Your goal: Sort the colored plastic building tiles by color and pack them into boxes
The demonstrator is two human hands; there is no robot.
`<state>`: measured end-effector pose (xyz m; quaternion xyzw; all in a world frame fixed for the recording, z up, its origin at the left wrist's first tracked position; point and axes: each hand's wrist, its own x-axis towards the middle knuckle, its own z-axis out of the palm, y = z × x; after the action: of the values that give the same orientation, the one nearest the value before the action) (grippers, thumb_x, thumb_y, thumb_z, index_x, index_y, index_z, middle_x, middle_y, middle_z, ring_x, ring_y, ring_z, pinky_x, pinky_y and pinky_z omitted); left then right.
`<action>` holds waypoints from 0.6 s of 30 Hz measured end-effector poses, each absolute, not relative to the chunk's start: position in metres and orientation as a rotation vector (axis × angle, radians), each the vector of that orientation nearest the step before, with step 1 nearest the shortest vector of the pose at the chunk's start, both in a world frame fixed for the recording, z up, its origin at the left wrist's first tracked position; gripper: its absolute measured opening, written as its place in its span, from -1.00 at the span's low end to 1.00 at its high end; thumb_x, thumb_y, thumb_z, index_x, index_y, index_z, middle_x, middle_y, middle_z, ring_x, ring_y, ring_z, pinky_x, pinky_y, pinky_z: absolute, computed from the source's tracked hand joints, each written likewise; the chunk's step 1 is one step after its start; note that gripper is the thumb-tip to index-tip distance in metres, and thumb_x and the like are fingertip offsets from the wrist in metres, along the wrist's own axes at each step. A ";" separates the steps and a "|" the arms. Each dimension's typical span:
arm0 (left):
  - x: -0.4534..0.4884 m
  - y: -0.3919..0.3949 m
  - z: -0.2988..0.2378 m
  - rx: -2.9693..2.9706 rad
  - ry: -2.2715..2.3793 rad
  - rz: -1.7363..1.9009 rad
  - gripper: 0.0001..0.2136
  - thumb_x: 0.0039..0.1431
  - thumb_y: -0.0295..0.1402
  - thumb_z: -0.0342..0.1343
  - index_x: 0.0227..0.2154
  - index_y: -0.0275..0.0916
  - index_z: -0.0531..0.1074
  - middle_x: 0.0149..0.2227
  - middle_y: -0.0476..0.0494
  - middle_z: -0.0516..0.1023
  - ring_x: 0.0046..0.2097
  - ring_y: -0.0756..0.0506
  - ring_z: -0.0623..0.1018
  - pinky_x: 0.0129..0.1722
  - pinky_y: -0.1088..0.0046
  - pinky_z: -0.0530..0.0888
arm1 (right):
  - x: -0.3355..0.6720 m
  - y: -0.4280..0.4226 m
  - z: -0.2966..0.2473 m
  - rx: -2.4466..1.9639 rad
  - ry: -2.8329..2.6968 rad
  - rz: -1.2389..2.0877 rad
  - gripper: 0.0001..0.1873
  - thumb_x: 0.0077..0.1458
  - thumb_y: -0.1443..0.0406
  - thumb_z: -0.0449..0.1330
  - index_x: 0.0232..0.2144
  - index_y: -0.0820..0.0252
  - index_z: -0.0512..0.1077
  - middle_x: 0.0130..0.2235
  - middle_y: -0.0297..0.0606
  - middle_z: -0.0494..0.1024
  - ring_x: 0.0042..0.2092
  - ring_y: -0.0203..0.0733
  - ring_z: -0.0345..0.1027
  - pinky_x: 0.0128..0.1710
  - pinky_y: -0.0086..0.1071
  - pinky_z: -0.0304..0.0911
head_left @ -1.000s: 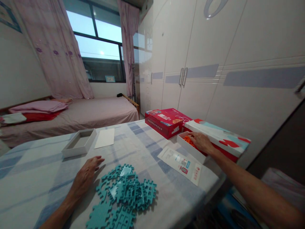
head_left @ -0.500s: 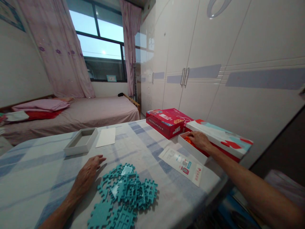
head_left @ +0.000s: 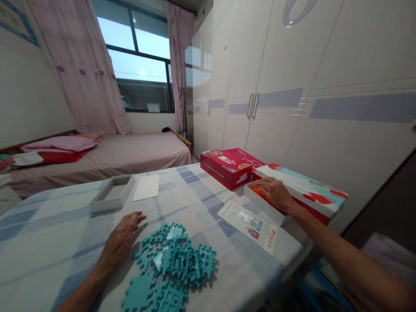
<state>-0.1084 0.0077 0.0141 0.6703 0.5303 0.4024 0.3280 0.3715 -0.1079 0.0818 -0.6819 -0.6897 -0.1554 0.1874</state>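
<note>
My left hand [head_left: 125, 234] lies on the tablecloth with its fingers stretched out, holding nothing. Just right of it is a loose pile of teal interlocking plastic panels [head_left: 177, 260] with notched edges; a few have clear panes. Over at the right, my right hand [head_left: 276, 193] reaches into a long white open box [head_left: 263, 203]. Its bent fingers are closed at an orange plastic piece [head_left: 258, 190], mostly hidden by the hand and the box wall.
Behind the right hand stand a red box [head_left: 224, 169] and a white, red and blue box lid [head_left: 305, 186]. A printed leaflet [head_left: 248, 225] lies before them. Farther left are an empty grey-white tray [head_left: 112, 193] and a white card [head_left: 146, 187] on the checked tablecloth [head_left: 182, 208].
The right hand has shifted slightly inside the white box, and a bit more orange shows under its fingers. The left hand and the teal panels stay put; the view has moved a little.
</note>
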 end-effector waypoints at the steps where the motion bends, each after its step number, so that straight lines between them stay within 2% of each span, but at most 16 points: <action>1: -0.109 0.008 0.013 1.758 1.400 1.046 -0.44 0.07 0.15 -0.20 -0.21 -0.22 0.42 -0.12 -0.30 0.55 -0.14 -0.23 0.56 -0.07 0.14 0.48 | 0.365 -0.116 0.080 -1.898 -1.866 -0.508 -0.62 0.16 0.34 -0.07 -0.14 0.08 0.51 -0.09 -0.26 0.53 -0.03 -0.15 0.35 0.03 -0.23 0.21; 4: -0.111 0.010 0.011 1.802 1.378 1.046 -0.44 0.07 0.15 -0.19 -0.20 -0.21 0.42 -0.10 -0.29 0.54 -0.11 -0.22 0.55 -0.05 0.18 0.47 | 0.340 -0.151 0.068 -1.862 -1.693 -0.565 -0.65 0.20 0.26 -0.07 -0.12 0.13 0.47 -0.06 -0.18 0.50 -0.01 -0.11 0.33 0.02 -0.21 0.22; 8: -0.111 0.010 0.010 1.812 1.403 1.014 -0.43 0.09 0.14 -0.23 -0.16 -0.21 0.40 -0.09 -0.29 0.54 -0.12 -0.23 0.56 -0.06 0.16 0.47 | 0.307 -0.197 0.039 -1.982 -1.736 -0.466 -0.64 0.15 0.13 0.01 -0.08 0.08 0.43 -0.02 -0.16 0.48 0.01 -0.05 0.33 0.03 -0.15 0.22; 13: -0.109 0.007 0.012 1.832 1.401 0.978 -0.41 0.11 0.13 -0.28 -0.15 -0.24 0.40 -0.05 -0.33 0.51 -0.08 -0.23 0.54 -0.03 0.17 0.46 | 0.298 -0.211 0.013 -2.279 -1.649 -0.396 -0.31 -0.04 0.00 0.15 0.09 0.22 0.31 0.17 -0.02 0.30 0.17 0.15 0.15 0.05 0.05 0.17; 18: -0.109 0.008 0.009 1.832 1.409 0.994 -0.41 0.13 0.12 -0.28 -0.12 -0.26 0.38 -0.06 -0.32 0.52 -0.07 -0.23 0.54 -0.03 0.16 0.45 | 0.297 -0.207 0.014 -2.339 -1.612 -0.246 -0.36 -0.04 0.03 0.13 0.05 0.24 0.34 0.09 -0.01 0.39 0.10 0.11 0.25 0.01 -0.01 0.22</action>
<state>-0.1094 0.0082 0.0095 0.6929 0.5328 0.3760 0.3077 0.2968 -0.2068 0.0141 -0.8116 -0.5596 -0.0853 0.1446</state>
